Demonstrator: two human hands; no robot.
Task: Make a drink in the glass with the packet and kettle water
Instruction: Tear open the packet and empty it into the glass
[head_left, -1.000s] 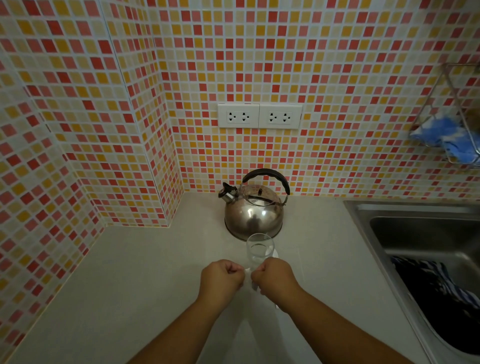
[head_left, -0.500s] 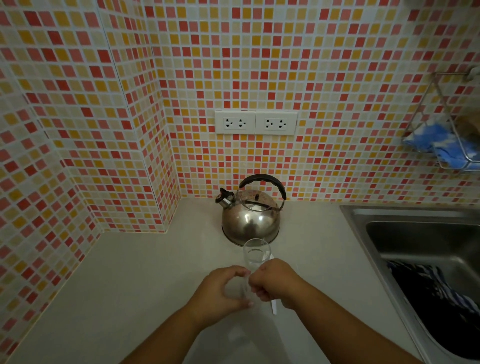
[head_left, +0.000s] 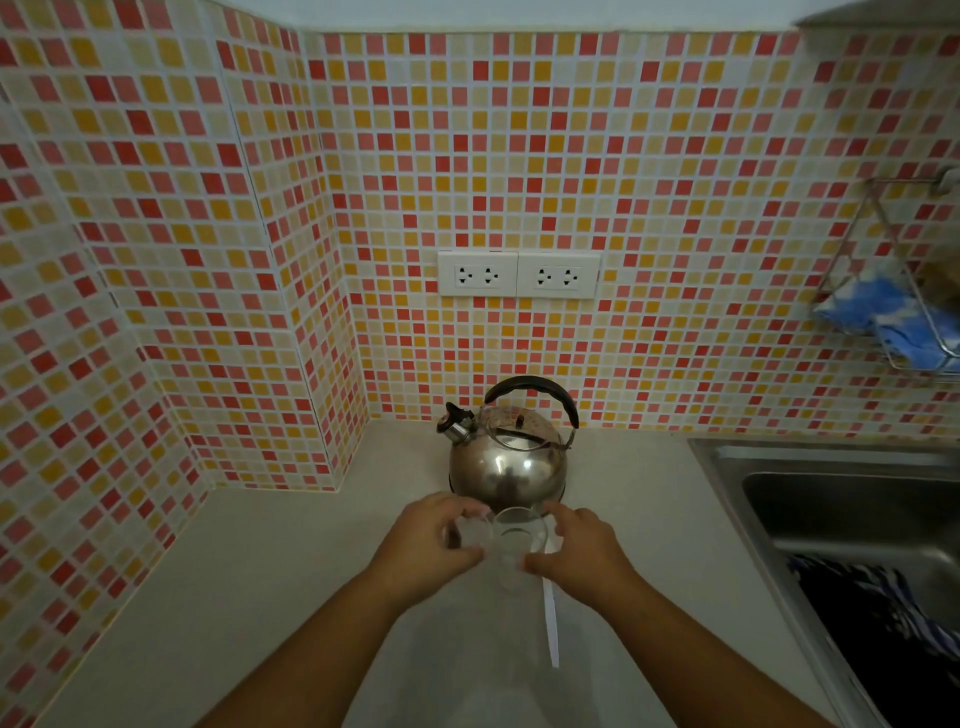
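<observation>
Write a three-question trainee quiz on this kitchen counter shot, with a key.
1. True or false: the kettle stands behind the glass, nearer the tiled wall.
2. Which side of the counter is the sink on? A) the person's left B) the person's right
3. What long white thing lies on the counter under the right hand?

Key
1. True.
2. B.
3. A white spoon; its upper end is hidden by that hand. The left hand holds something clear beside the glass, probably the packet, but it is too blurred to confirm.
</observation>
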